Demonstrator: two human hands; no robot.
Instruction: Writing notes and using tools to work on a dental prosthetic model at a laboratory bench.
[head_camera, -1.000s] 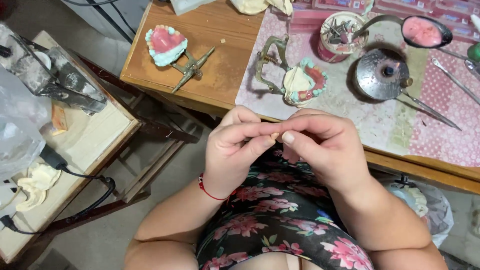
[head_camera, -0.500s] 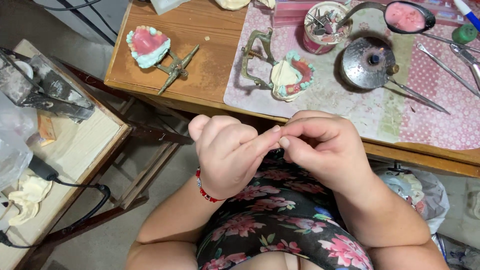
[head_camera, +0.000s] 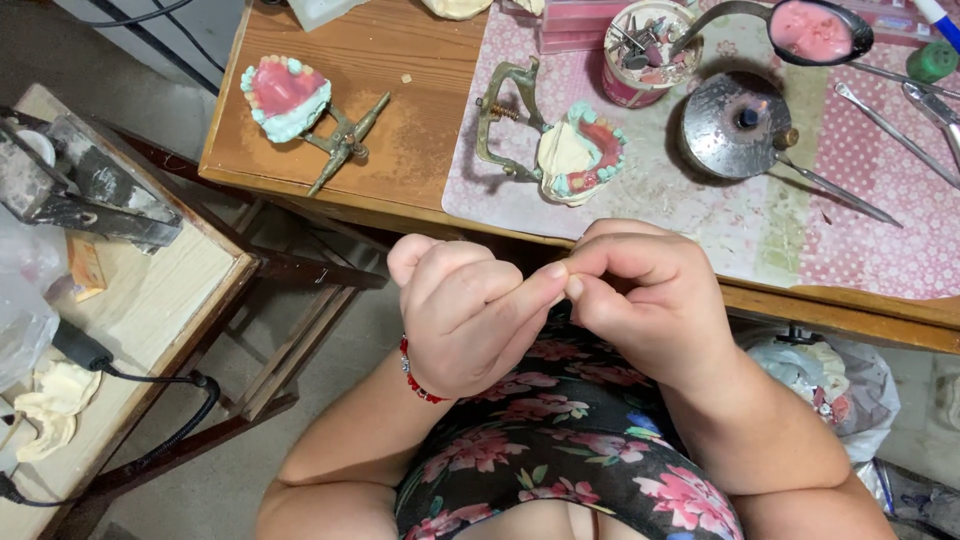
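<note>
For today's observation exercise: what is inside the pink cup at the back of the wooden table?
The pink cup holds a cluster of small metal burs and bits, standing jumbled. Anything beneath them, and the cup's bottom, is covered.

Small orange packet (head_camera: 88, 268) on pale side table (head_camera: 150, 300) — left, pink-labelled round tub (head_camera: 640, 45) on workbench

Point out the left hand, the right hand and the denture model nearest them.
left hand (head_camera: 465, 315), head view, on the back of the hand.
right hand (head_camera: 650, 300), head view, on the knuckles.
denture model (head_camera: 580, 155), head view, on the pale plaster between the tooth rows.
</note>
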